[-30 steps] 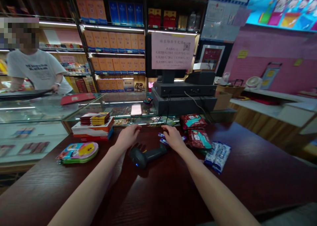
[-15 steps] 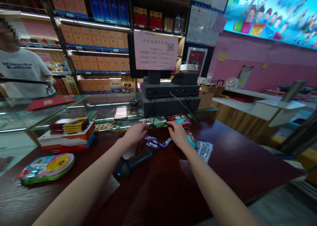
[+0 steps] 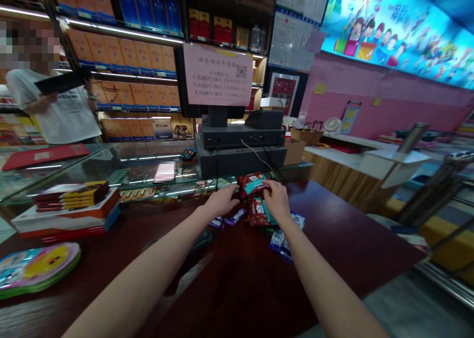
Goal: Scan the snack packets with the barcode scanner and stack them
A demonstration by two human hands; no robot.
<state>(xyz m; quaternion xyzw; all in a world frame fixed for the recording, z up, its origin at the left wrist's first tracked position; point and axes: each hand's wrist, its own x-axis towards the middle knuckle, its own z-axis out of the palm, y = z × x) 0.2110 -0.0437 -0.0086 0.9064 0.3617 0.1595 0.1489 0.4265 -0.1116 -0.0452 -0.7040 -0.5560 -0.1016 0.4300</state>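
Note:
Two red and teal snack packets lie on the dark wooden counter (image 3: 351,239), one at the far edge (image 3: 250,181) and one nearer (image 3: 258,213). My right hand (image 3: 278,201) has its fingers curled on the right end of the far packet. My left hand (image 3: 221,203) reaches to that packet's left edge with loosely stretched fingers. Small purple bars (image 3: 237,215) lie just below my left hand. Blue and white packets (image 3: 282,239) lie under my right wrist. A black handheld scanner (image 3: 202,239) is mostly hidden by my left forearm.
A till (image 3: 240,150) with a pink notice stands right behind the packets, its cables trailing down. A glass display case (image 3: 111,168) runs to the left. Stacked boxes (image 3: 66,212) and a colourful duck pack (image 3: 37,269) sit at the left. A person in a white shirt (image 3: 59,106) stands beyond.
Both hands have moved forward and right, from the purple bars and the scanner to the far red packet. The view has swung right. The person at the back lifted a dark flat thing.

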